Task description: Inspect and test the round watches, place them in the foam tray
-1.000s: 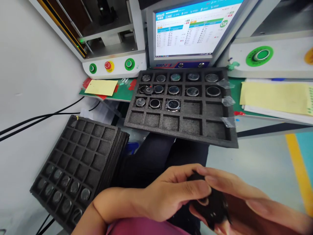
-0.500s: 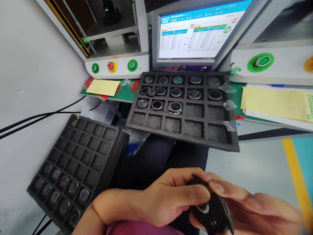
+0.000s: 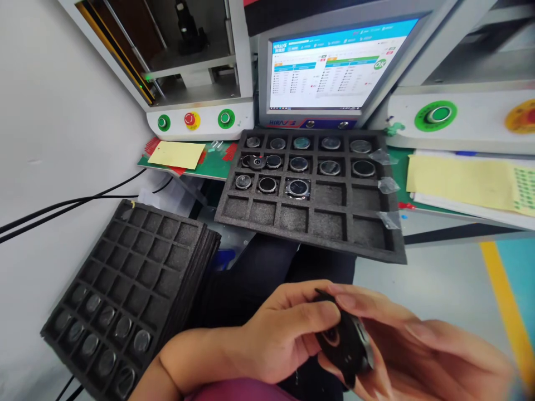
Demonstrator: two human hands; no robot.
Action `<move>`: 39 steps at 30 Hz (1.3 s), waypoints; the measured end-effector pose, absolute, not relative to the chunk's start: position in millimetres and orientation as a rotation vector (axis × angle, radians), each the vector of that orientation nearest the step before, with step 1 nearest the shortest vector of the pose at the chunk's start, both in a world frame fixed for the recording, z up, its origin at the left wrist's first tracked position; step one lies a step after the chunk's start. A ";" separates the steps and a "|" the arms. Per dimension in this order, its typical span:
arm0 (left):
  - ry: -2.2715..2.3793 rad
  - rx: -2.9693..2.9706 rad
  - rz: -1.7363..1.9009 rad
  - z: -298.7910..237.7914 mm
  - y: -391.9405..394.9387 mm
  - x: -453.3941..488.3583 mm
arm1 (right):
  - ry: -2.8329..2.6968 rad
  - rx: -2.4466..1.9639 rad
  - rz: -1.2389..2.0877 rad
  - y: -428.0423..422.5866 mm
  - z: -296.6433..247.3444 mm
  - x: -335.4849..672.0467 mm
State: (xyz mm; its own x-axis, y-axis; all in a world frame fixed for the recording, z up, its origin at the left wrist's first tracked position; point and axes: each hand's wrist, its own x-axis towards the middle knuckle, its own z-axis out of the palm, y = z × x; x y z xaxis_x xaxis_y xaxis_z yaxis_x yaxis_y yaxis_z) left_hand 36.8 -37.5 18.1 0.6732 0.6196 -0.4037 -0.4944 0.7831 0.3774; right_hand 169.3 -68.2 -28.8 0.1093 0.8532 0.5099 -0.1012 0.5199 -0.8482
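Low in the view, my left hand [image 3: 288, 328] pinches a black round watch body [image 3: 343, 345], thumb pressed on its near face. A pale ring shows partly on that face, and a metallic edge is turned to the right. My right hand [image 3: 418, 340] is closed around the far side, fingertips on the upper edge; its palm side is blurred. Beyond the hands lies a black foam tray [image 3: 330, 242] with several round watches, among them a dark-faced watch [image 3: 298, 188] in the third row.
At left stands a stack of foam trays [image 3: 144, 245], its near pockets holding several round watches. Behind are a monitor [image 3: 326, 72] and machines with a green button [image 3: 225, 118] and a red button [image 3: 190, 119]. Yellow paper [image 3: 178, 155] lies on the green bench; black cables [image 3: 71, 200] run at left.
Both hands and the watch body have shifted slightly left. The watch body has turned, showing more of its metallic side. The camera view has tilted a little; the trays stay as they were.
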 end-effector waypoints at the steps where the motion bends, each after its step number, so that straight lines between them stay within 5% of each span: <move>1: 0.539 0.232 0.644 18.9 -37.4 37.8 | -1.258 -0.693 0.795 -63.5 -22.8 168.5; 39: 0.414 0.194 0.779 23.8 -38.7 43.9 | -1.203 -0.463 0.932 -41.8 -1.0 162.1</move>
State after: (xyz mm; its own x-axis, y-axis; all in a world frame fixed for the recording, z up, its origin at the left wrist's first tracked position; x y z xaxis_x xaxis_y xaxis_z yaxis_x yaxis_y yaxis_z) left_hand 43.9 -38.7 23.8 0.6366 0.7148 -0.2895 -0.6396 0.6991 0.3197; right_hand 162.1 -41.8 -1.0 0.0662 0.8104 0.5822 -0.3616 0.5633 -0.7430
